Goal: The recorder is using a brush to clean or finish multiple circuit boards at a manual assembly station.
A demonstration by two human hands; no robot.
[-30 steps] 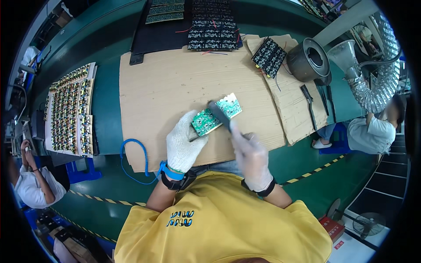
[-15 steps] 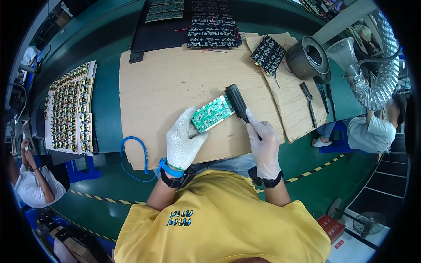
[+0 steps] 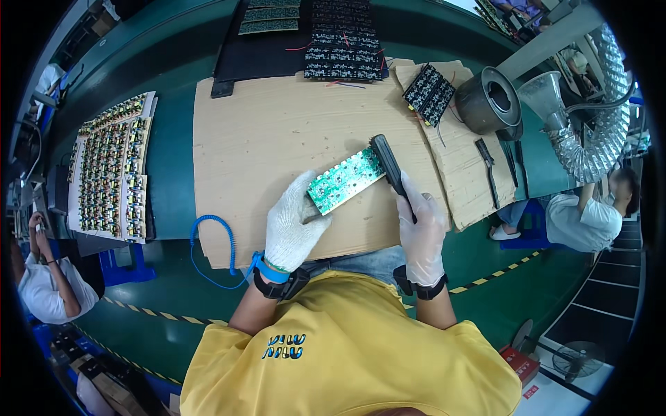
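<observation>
My left hand (image 3: 293,223), in a white knit glove with a blue wrist strap, grips a green circuit board (image 3: 345,182) by its left end. The board is tilted above the cardboard sheet (image 3: 250,132), its right end raised. In a thin see-through glove, my right hand (image 3: 422,232) is closed round the handle of a black brush (image 3: 388,163). The brush head lies against or just over the board's right end; bristle contact cannot be made out.
Rows of assembled boards (image 3: 111,180) lie at the left. Dark circuit boards (image 3: 343,41) sit at the back, another dark panel (image 3: 429,94) at right. Beside it stand a grey metal pot (image 3: 479,104), a second black brush (image 3: 487,166) and an exhaust hose (image 3: 590,149). Co-workers sit on both sides.
The brush and my right hand have shifted slightly right. The green board has moved a little right too, and its face catches more glare. Both hands keep their hold.
</observation>
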